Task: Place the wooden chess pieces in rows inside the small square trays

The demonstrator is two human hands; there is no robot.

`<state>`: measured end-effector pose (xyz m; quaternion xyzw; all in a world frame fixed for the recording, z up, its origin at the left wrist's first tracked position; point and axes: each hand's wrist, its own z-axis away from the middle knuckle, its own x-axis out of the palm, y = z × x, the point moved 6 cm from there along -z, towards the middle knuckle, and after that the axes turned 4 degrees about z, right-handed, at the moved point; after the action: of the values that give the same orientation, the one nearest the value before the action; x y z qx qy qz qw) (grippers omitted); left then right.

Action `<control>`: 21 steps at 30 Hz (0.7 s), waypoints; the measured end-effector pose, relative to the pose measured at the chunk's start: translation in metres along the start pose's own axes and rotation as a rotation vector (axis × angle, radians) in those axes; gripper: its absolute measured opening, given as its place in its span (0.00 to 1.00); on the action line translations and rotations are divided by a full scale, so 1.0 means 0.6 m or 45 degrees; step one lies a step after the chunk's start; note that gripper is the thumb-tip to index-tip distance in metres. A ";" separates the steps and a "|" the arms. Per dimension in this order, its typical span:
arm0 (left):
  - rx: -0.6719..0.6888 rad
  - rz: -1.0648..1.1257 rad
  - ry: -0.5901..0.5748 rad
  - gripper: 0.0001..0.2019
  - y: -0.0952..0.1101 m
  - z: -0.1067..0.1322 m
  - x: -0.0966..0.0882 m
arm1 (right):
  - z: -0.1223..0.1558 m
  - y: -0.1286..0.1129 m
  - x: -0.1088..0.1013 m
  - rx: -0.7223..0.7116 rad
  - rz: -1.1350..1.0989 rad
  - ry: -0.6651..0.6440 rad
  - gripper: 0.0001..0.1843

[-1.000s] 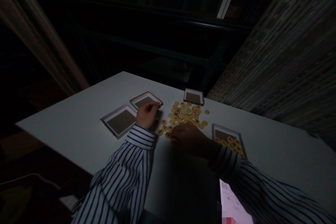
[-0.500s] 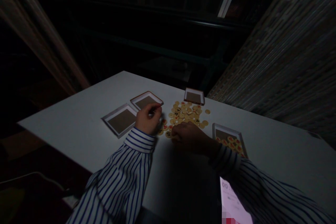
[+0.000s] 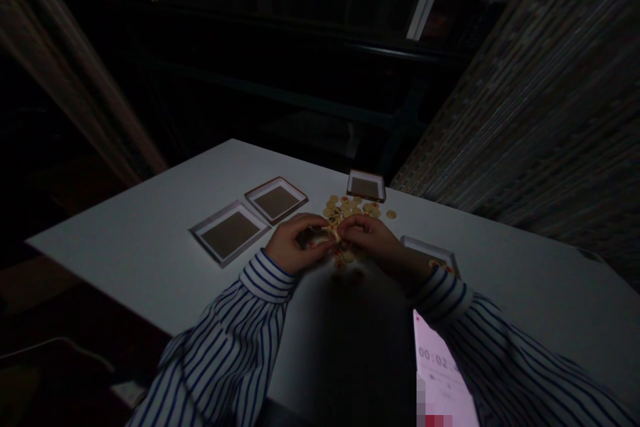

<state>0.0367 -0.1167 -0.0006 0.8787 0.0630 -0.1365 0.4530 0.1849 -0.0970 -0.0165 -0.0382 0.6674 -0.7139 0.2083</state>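
Note:
Round wooden xiangqi pieces (image 3: 347, 208) with red or black characters lie in a loose pile on the white table. My left hand (image 3: 295, 243) curves over the pile's near left side, thumb and fingers bent toward the right. Opposite it, my right hand (image 3: 367, 237) pinches with thumb and forefinger. Between the meeting fingertips is a pale xiangqi piece (image 3: 333, 233), partly hidden by the fingers. A few more pieces (image 3: 347, 256) show just below the hands, in shadow. Part of the pile is covered by my hands.
Two shallow boxes, a grey-rimmed one (image 3: 199, 233) and a brown-edged one (image 3: 250, 196), sit at left. Another brown-edged box (image 3: 367, 173) stands behind the pile. A box with red-marked pieces (image 3: 430, 242) is partly behind my right arm. A lit phone (image 3: 440, 373) shows a timer.
My left hand has moved right and opened its curl toward my right hand. My right hand has risen slightly, away from the near pieces. The fingertips of both hands now meet over the pile.

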 end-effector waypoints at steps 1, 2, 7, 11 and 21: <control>0.025 0.001 -0.026 0.14 -0.001 0.001 0.004 | 0.000 0.000 -0.001 0.009 -0.015 0.012 0.09; 0.050 -0.002 -0.045 0.14 -0.003 0.001 0.008 | 0.001 0.000 -0.002 0.018 -0.030 0.023 0.09; 0.206 -0.094 -0.082 0.14 -0.007 0.002 0.018 | 0.001 0.007 -0.002 0.072 -0.111 0.029 0.09; 0.253 -0.152 -0.066 0.11 -0.004 0.002 0.017 | 0.003 0.007 0.005 0.052 -0.121 -0.006 0.09; 0.145 -0.312 -0.302 0.13 -0.023 0.002 0.024 | 0.003 0.012 -0.031 0.024 0.023 0.128 0.09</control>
<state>0.0468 -0.1100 -0.0163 0.8665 0.1079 -0.2967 0.3867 0.2042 -0.0921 -0.0191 0.0056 0.6705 -0.7194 0.1813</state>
